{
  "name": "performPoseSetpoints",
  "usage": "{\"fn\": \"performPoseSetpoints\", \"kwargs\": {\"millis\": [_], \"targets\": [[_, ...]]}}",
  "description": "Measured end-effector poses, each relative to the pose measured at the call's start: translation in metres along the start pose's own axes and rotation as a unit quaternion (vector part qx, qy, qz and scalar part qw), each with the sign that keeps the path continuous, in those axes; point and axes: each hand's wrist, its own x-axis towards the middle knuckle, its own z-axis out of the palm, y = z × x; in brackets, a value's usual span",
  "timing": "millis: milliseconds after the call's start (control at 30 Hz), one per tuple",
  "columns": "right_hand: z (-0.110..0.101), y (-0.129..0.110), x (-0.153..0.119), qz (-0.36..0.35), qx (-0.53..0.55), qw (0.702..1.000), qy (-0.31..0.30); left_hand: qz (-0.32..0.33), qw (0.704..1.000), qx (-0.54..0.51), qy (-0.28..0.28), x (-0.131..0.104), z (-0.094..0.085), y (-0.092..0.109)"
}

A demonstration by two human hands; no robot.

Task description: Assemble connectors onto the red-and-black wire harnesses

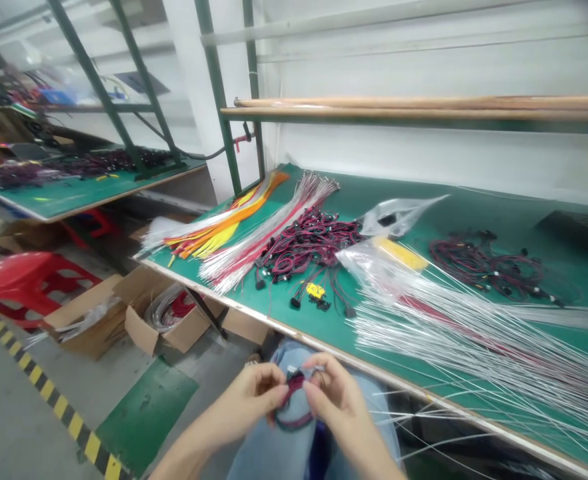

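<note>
Just off the table's front edge, above my lap, a small red-and-black wire harness [295, 384] hangs in a loop between my hands. My left hand [264, 393] pinches it from the left with thumb and forefinger. From the right, my right hand [331, 393] grips it with thumb and fingertips. A dark connector shows at the top of the harness, though blur hides its details. On the green table [244, 293] beyond my hands lies a tangled pile of similar red-and-black harnesses [309, 243], with several small yellow parts [315, 291] in front of it.
Long white wires [464, 347] spread over the table's right side and poke past its edge. Orange and yellow sleeves [234, 223] lie at the left. Plastic bags [394, 217] sit mid-table. Cardboard boxes [169, 327] and a red stool [34, 283] stand on the floor.
</note>
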Motion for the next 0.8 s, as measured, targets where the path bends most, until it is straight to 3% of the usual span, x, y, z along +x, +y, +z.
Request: {"fn": "performPoseSetpoints", "kwargs": {"millis": [100,167,200,267,333,400,433,500,567,667,733,800], "targets": [[0.001,-0.002,0.001,-0.023,-0.114,0.992,0.046,-0.020,0.999,0.048,0.011,-0.003,-0.003,0.005],[0.005,-0.007,-0.003,-0.094,-0.175,0.980,0.021,-0.034,0.997,0.061,0.015,-0.001,-0.007,0.003],[0.008,-0.008,-0.005,-0.130,-0.183,0.974,-0.002,-0.037,0.997,0.057,0.033,0.001,-0.009,0.002],[0.012,-0.005,-0.005,-0.154,-0.151,0.976,-0.017,-0.006,0.992,0.026,0.121,0.003,-0.013,0.002],[0.016,0.009,-0.001,-0.092,-0.045,0.994,0.047,0.060,0.973,-0.019,0.221,0.001,-0.016,0.006],[0.020,0.027,0.007,0.025,0.088,0.989,0.115,0.110,0.959,-0.047,0.255,-0.005,-0.015,0.013],[0.021,0.035,0.011,0.068,0.128,0.981,0.131,0.115,0.960,-0.052,0.249,-0.009,-0.014,0.016],[0.023,0.044,0.015,0.089,0.116,0.978,0.147,0.086,0.971,-0.048,0.220,-0.017,-0.008,0.022],[0.024,0.041,0.014,0.036,0.024,0.988,0.151,0.040,0.980,-0.030,0.195,-0.023,-0.001,0.024],[0.026,0.020,0.007,-0.049,-0.065,0.994,0.069,-0.017,0.989,0.002,0.145,-0.026,0.010,0.022],[0.031,0.008,0.005,-0.047,-0.038,0.998,0.025,-0.031,0.994,0.003,0.106,-0.025,0.017,0.018],[0.037,0.002,0.007,-0.008,0.059,0.998,0.038,-0.019,0.996,-0.006,0.084,-0.023,0.022,0.014]]}}
